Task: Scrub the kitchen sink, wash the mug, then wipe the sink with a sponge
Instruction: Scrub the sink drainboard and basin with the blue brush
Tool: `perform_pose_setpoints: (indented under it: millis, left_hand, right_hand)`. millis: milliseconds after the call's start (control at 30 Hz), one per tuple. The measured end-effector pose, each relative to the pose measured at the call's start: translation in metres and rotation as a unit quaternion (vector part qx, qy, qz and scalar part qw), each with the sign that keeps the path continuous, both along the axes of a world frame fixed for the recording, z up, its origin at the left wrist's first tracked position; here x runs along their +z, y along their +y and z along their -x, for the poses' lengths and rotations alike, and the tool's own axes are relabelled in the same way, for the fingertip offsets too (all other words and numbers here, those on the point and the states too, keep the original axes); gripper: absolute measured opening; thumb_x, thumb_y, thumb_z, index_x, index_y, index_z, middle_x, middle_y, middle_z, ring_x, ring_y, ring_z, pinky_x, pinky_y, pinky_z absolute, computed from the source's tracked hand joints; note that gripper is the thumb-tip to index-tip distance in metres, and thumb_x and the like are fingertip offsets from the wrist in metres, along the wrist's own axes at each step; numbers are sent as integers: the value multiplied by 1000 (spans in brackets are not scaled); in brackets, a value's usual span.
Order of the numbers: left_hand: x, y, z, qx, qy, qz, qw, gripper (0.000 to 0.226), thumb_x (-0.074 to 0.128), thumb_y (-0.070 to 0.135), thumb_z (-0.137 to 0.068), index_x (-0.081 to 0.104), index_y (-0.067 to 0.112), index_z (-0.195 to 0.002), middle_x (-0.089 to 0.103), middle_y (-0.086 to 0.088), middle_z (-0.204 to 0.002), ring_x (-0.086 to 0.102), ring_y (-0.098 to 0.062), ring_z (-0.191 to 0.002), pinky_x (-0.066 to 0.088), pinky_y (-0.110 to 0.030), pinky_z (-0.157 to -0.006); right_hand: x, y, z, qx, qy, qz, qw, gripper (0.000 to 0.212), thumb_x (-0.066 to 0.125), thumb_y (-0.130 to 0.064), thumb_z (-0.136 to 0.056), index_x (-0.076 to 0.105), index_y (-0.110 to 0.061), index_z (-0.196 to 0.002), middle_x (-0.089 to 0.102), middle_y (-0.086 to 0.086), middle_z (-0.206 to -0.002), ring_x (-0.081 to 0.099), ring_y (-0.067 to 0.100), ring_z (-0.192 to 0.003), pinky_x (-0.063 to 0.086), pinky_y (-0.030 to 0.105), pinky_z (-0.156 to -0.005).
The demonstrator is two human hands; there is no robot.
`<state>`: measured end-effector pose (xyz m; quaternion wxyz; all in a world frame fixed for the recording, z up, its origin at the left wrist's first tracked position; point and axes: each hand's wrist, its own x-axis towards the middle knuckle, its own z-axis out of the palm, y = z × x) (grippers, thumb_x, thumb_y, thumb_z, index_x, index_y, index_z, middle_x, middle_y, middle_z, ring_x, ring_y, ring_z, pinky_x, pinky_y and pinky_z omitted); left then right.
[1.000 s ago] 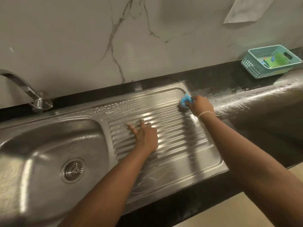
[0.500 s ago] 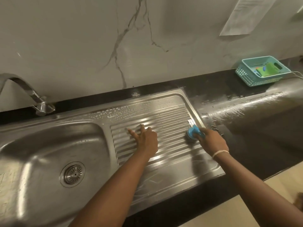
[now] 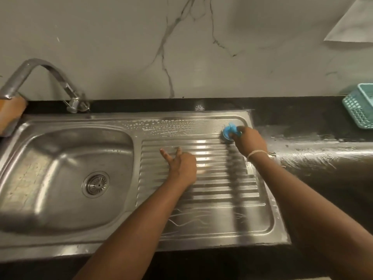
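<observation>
The stainless steel sink (image 3: pixel 66 201) has a bowl on the left and a ribbed drainboard (image 3: pixel 222 199) on the right. My right hand (image 3: pixel 249 141) grips a blue-handled scrubber (image 3: pixel 230 132) and presses it on the drainboard's far right corner. My left hand (image 3: pixel 181 164) rests on the ribs near the middle, with two fingers stretched out flat. Soap foam streaks the drainboard's far edge. No mug is in view.
A curved metal tap (image 3: pixel 60 81) stands behind the bowl at the far left, beside a brown object (image 3: pixel 10 112) at the frame's edge. A teal plastic basket (image 3: pixel 359 108) sits on the wet black counter (image 3: pixel 312 142) at the right. A marble wall rises behind.
My right hand has pushed the scrubber from the near right of the ribs back up to the far right corner. My left hand has stayed in place.
</observation>
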<state>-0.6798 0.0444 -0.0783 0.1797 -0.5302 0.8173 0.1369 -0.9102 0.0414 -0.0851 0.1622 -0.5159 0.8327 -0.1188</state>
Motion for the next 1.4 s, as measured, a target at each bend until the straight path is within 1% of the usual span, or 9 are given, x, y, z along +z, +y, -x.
perform_pose_setpoints:
  millis: [200,333,433,567,733,933,1133,1333,1400]
  left_hand:
    - [1,0,3,7,-7,-4,1000,40,64,16,-82,65,24,-121,46,0,-146,14,-27,-148,-8,-82,-97]
    - [-3,1,0,11,1,3,1000,39,63,15,-82,64,22,-121,46,0,-146,17,-28,-147,-6,-83,-96]
    - [-3,0,1,14,6,1,1000,34,62,15,-83,66,22,-116,48,0,-144,17,-28,-147,-7,-83,-96]
    - [1,-1,4,12,-6,-6,1000,26,66,17,-82,69,23,-108,51,-1,-141,16,-28,-147,-8,-82,-95]
    - [1,-1,3,18,-16,-16,1000,30,70,19,-79,70,24,-109,48,0,-145,14,-29,-148,-9,-82,-96]
    - [-4,-3,4,26,-22,-21,999,35,72,20,-79,68,27,-113,49,2,-144,14,-27,-148,-8,-83,-95]
    - [-7,-5,2,18,-6,-9,1000,34,69,19,-80,68,26,-112,52,3,-140,16,-28,-147,-8,-83,-94]
    - [-5,-4,4,28,0,-8,1000,30,69,16,-79,70,26,-108,51,3,-141,17,-27,-147,-10,-82,-95]
    - [-4,-2,2,34,6,-9,999,36,69,14,-79,68,26,-114,51,3,-141,17,-27,-147,-10,-82,-96]
  right_hand:
    - [4,146,-17,-9,0,-43,999,28,53,-44,-96,61,-32,-120,73,5,-90,68,28,-78,39,30,-61]
    - [8,208,-44,-22,-18,-77,997,37,56,-47,-94,54,-41,-131,74,0,-89,70,20,-75,51,32,-60]
    - [7,180,-44,-8,3,-65,998,36,53,-46,-95,55,-38,-130,73,2,-89,69,23,-75,51,32,-60]
    - [8,75,-37,-14,-6,-17,1000,25,53,-41,-97,64,-29,-115,72,6,-93,64,29,-76,37,29,-60]
    - [7,-23,-21,-14,-24,4,1000,22,54,-36,-98,64,-23,-113,69,2,-97,61,17,-76,52,31,-71]
    - [12,81,-37,-22,-32,-20,999,25,54,-42,-97,65,-26,-113,72,5,-92,61,23,-72,37,29,-62]
    - [18,219,-64,-27,-39,-103,994,34,57,-50,-93,56,-43,-126,72,-2,-89,69,18,-77,47,29,-59]
    - [10,94,-40,-16,-8,-33,999,27,52,-44,-97,63,-28,-116,72,8,-92,66,32,-82,41,32,-62]
    - [9,31,-30,-27,-25,-14,999,26,50,-43,-98,65,-25,-110,69,4,-89,62,27,-75,40,30,-63]
